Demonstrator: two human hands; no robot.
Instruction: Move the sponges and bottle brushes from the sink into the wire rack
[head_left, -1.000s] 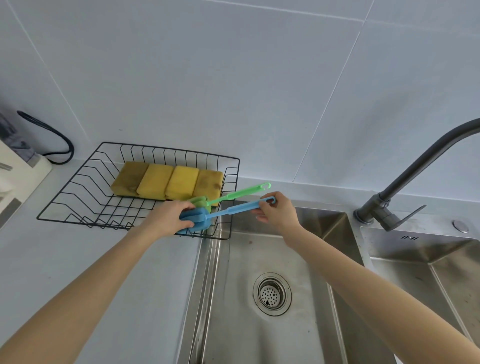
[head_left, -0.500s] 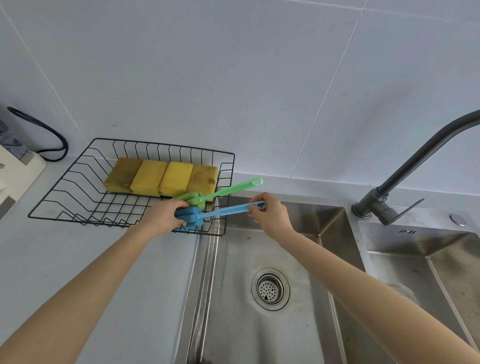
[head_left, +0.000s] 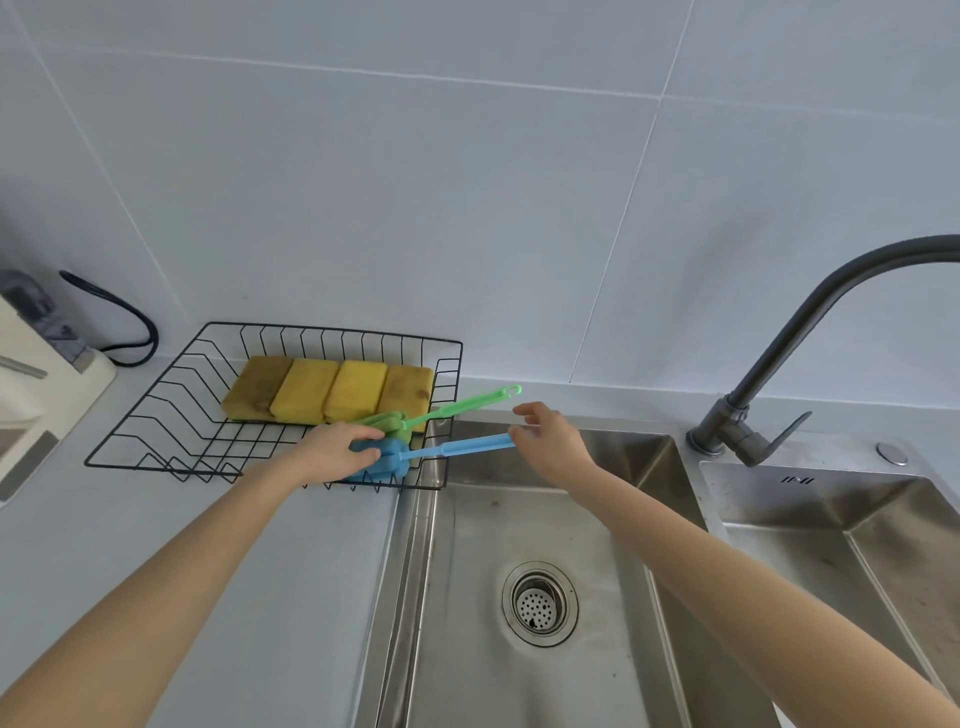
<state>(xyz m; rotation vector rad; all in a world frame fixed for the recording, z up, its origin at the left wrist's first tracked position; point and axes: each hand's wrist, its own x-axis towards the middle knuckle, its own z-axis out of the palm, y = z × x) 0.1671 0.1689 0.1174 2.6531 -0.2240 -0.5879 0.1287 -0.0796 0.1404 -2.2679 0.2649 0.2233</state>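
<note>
A black wire rack (head_left: 171, 395) stands on the counter left of the sink (head_left: 467, 597). Several yellow sponges (head_left: 332, 389) lie side by side along its back. A green bottle brush (head_left: 457, 408) rests in the rack's right corner, its handle sticking out over the rim. In front of it lies a blue bottle brush (head_left: 457, 447), head inside the rack and handle over the sink. My left hand (head_left: 332, 449) grips the blue brush's head. My right hand (head_left: 550, 439) hovers at the handle's end with fingers spread, just off it.
A dark faucet (head_left: 779, 353) rises at the right between the sink and a second basin (head_left: 857, 545). A drain strainer (head_left: 540, 603) sits in the near basin. A white appliance (head_left: 31, 384) with a black cord (head_left: 130, 322) stands at far left.
My right hand has let go of the blue brush's handle and opened. The blue brush now rests lower on the rack's rim, my left hand still on its head.
</note>
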